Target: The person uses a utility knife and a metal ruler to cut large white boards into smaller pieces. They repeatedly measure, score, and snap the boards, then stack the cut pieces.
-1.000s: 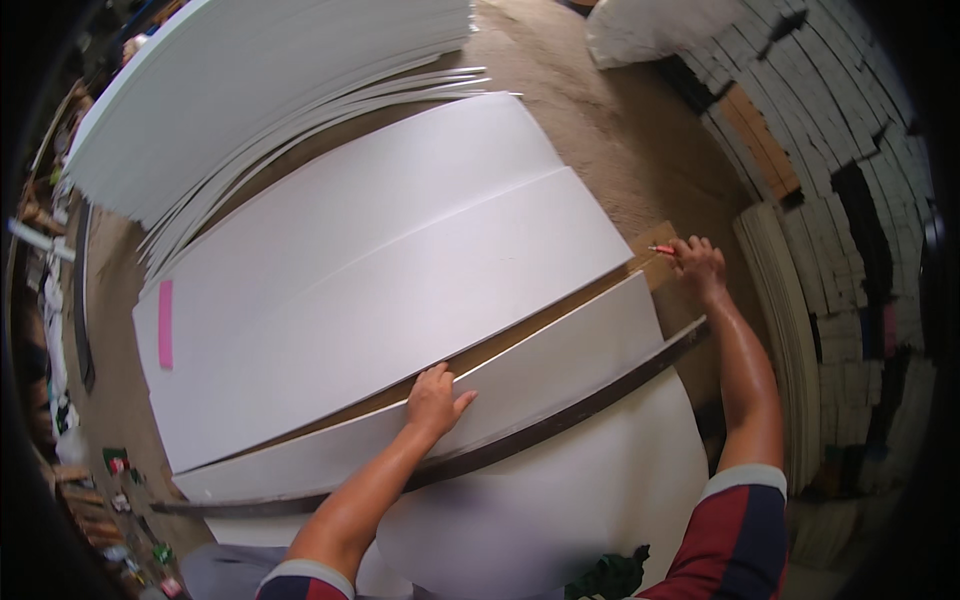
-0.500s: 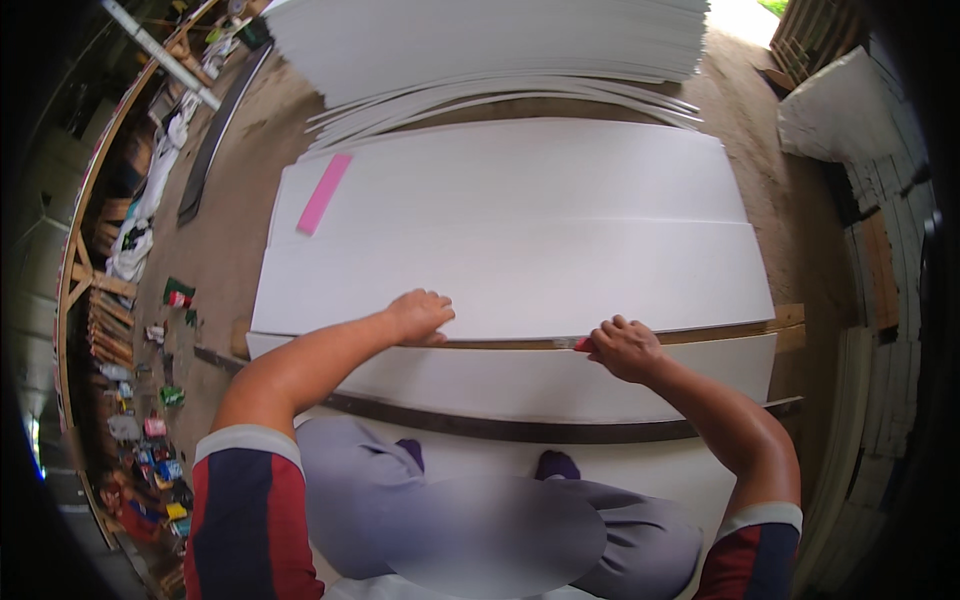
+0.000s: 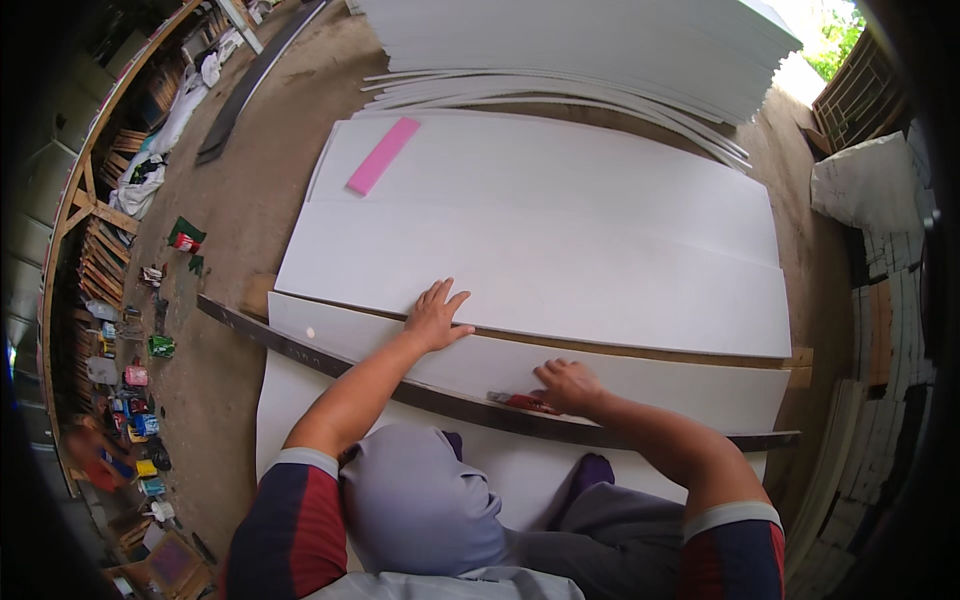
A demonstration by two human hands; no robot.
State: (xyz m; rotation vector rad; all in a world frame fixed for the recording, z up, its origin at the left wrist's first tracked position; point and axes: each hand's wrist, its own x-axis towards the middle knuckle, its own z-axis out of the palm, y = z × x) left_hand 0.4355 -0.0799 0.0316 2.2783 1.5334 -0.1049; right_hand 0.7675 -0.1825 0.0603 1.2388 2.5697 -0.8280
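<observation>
My left hand (image 3: 435, 318) lies palm down with its fingers spread. It touches the large white sheet (image 3: 560, 240) at its near edge, beside the gap. A narrower white strip (image 3: 660, 380) lies on the near side of that gap. Over the strip's near part, my right hand (image 3: 572, 388) is closed around the end of a red utility knife (image 3: 530, 403). The knife's grey tip points left, and its body lies along a long dark straight bar (image 3: 330, 360). My palm hides part of the handle.
A pink strip (image 3: 384, 156) rests on the far left of the sheet. Behind it stand curved white strips (image 3: 560, 88) and a tall stack of white sheets (image 3: 590, 40). Another dark bar (image 3: 255, 85) lies on the floor. Assorted containers (image 3: 135, 375) line the left side.
My right hand has moved nearer and left with the knife, from the gap to the dark bar. My left hand has spread its fingers. The view has turned, and the gap looks wider.
</observation>
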